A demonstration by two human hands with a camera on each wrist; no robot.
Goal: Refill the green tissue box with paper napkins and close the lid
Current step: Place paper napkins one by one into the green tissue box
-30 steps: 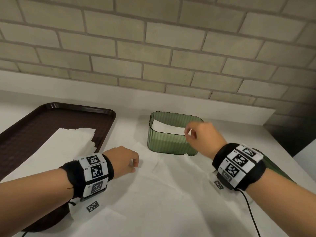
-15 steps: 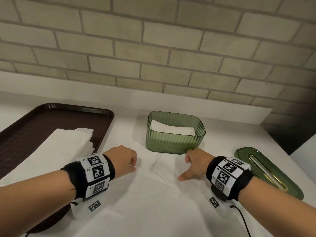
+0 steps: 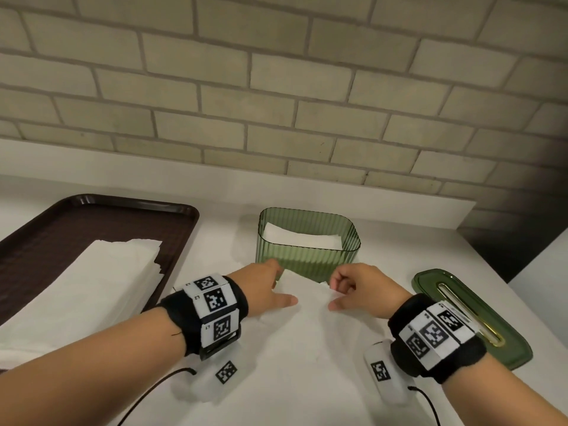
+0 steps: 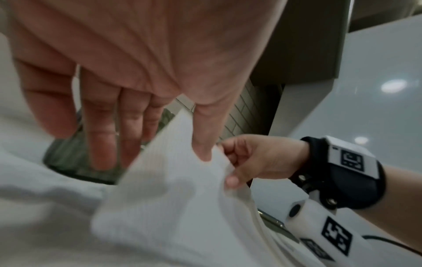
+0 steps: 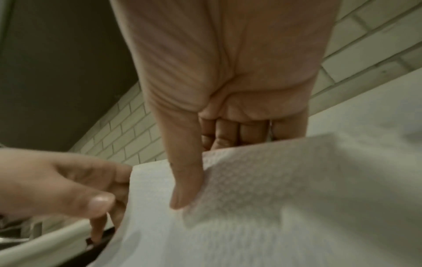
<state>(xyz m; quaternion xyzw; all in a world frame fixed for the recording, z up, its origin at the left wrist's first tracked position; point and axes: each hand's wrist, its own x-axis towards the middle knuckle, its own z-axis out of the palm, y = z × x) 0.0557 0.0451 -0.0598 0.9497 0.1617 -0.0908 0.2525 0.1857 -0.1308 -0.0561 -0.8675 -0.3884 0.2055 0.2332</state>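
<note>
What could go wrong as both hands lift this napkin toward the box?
The napkin is thin, and left hand and right hand pinch its far edge close together; pulling apart could tear it. The green tissue box stands right behind the fingers, so a knuckle may nudge it. The lid lies under the right wrist and could be knocked.

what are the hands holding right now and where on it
Both hands, left and right, pinch one paper napkin at its far edge, by the green tissue box.
</note>
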